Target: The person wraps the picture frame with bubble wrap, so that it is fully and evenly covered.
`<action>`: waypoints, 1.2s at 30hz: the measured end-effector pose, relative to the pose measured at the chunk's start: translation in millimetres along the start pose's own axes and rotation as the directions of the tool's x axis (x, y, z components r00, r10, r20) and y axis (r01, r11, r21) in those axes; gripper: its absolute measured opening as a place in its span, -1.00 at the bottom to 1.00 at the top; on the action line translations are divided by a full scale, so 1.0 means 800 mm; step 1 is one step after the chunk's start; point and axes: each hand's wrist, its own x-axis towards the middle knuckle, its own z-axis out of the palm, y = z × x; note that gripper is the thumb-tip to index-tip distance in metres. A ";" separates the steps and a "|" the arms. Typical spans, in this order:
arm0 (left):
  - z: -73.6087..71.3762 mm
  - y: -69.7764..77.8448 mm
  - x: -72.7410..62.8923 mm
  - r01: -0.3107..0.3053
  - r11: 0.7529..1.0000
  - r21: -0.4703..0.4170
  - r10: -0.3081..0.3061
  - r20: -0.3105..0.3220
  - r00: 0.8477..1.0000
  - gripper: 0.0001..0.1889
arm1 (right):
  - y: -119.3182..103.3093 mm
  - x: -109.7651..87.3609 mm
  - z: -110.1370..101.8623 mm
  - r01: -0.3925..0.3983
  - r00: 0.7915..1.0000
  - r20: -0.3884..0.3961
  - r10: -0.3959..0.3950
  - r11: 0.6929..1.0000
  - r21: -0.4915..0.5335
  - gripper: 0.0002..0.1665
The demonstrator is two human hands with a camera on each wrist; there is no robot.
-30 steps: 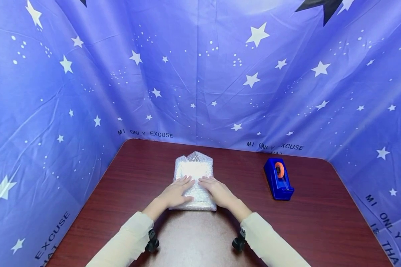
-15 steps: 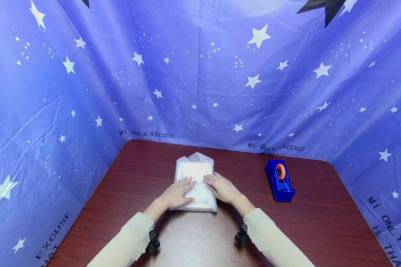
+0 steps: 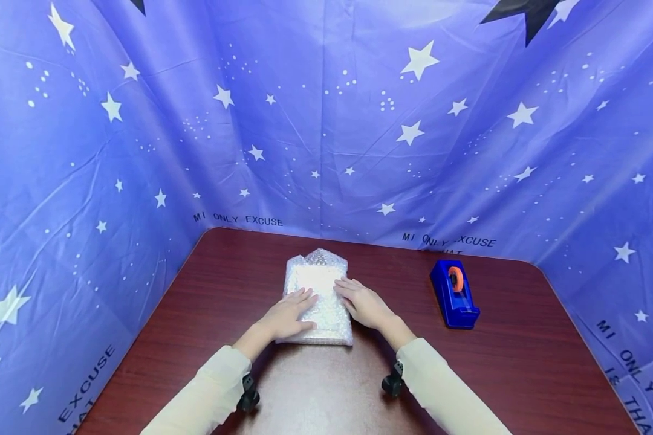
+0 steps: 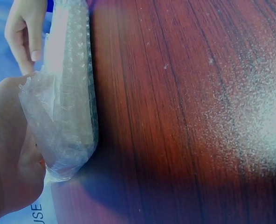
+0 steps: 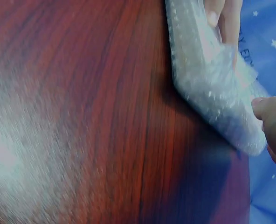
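A flat package in clear bubble wrap (image 3: 326, 317) lies on the dark red wooden table, in the middle of the head view. Its wrap ends in a pointed flap at the far side. My left hand (image 3: 287, 314) rests on the package's left part with fingers extended and thumb spread toward its near end. At the right edge, my right hand (image 3: 366, 305) lies with its fingertips on the wrap. Both wrist views show the bubble wrap (image 4: 72, 93) from the side, with loose film bulging at its edges near the hands.
A blue tape dispenser (image 3: 457, 299) with an orange-cored roll stands to the right on the table (image 3: 522, 338). Blue star-patterned cloth (image 3: 326, 121) hangs around the table's back and sides. A black camera is strapped at each wrist.
My right hand has slid rightward from the package's middle to its right edge. The left hand and the package stay about where they were.
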 end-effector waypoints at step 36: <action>0.002 -0.001 0.001 -0.003 1.000 0.009 0.003 -0.009 1.000 -0.30 | -0.028 -0.002 0.018 -0.055 0.998 0.029 0.056 0.998 -0.025 -0.57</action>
